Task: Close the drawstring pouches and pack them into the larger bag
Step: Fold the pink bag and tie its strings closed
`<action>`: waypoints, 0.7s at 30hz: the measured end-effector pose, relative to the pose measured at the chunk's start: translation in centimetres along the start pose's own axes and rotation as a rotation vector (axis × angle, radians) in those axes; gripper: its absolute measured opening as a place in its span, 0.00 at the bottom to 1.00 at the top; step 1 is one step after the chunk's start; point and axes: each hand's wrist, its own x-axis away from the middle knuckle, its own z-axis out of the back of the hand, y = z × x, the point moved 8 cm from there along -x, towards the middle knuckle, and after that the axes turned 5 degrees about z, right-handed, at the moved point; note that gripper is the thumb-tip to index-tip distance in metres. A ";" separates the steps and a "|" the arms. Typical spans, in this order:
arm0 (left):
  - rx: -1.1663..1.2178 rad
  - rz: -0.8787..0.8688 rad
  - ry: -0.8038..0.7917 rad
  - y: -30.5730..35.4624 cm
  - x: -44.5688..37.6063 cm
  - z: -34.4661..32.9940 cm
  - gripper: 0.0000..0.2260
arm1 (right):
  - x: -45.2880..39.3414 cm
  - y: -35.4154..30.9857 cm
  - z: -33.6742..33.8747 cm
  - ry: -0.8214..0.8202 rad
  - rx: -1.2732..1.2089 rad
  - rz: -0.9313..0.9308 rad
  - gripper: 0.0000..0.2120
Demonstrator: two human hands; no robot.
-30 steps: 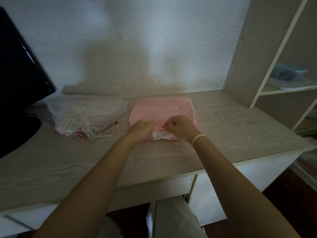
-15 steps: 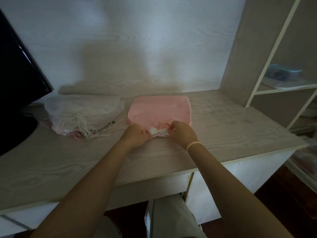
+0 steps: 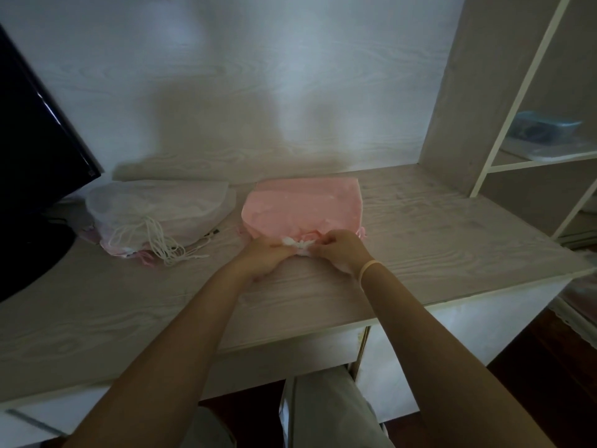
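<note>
A pink drawstring pouch (image 3: pixel 302 206) lies flat on the wooden desk (image 3: pixel 420 227), its gathered mouth toward me. My left hand (image 3: pixel 266 255) and my right hand (image 3: pixel 339 252) pinch the white drawstring (image 3: pixel 298 244) at that mouth, one on each side. The mouth is bunched between my fingers. To the left lies a translucent white bag (image 3: pixel 161 208) on top of other pink pouches, with several loose white cords (image 3: pixel 161 244) spilling toward the front.
A black monitor (image 3: pixel 35 150) stands at the far left, close to the white bag. A shelf unit (image 3: pixel 504 101) rises at the right, with a blue box (image 3: pixel 542 129) on a shelf. The desk's front edge runs under my forearms.
Both hands have slid toward me and closer together at the pouch mouth, which is more tightly gathered than before. The pouch itself has stayed in place.
</note>
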 end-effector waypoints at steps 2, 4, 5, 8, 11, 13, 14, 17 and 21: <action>0.027 -0.005 0.012 -0.3 0.2 0.0 0.14 | 0.2 0.6 0.3 0.019 -0.134 -0.065 0.11; 0.075 -0.011 0.026 -0.8 0.1 0.2 0.13 | 0.3 0.8 0.3 0.038 -0.195 -0.067 0.12; 0.135 -0.016 0.030 -1.1 0.0 0.3 0.11 | 0.2 0.8 0.4 0.059 -0.201 -0.044 0.11; 0.310 -0.004 0.049 -1.7 0.0 0.5 0.11 | 0.4 0.4 0.5 0.120 -0.197 0.022 0.08; 0.385 0.023 0.058 -2.1 0.2 0.4 0.12 | 0.4 0.4 0.3 0.115 -0.181 0.021 0.06; 0.395 0.036 0.068 -2.1 0.2 0.3 0.12 | 0.2 0.7 0.5 0.133 -0.176 0.001 0.06; 0.402 0.038 0.083 -2.1 0.3 0.4 0.11 | 0.1 0.9 0.6 0.141 -0.170 -0.011 0.06; 0.549 -0.006 0.135 -1.8 0.4 0.5 0.10 | -0.3 1.2 0.2 0.124 -0.125 -0.035 0.07; 0.735 -0.105 0.098 0.0 0.9 -0.5 0.09 | -0.4 1.3 0.1 0.118 -0.113 -0.041 0.07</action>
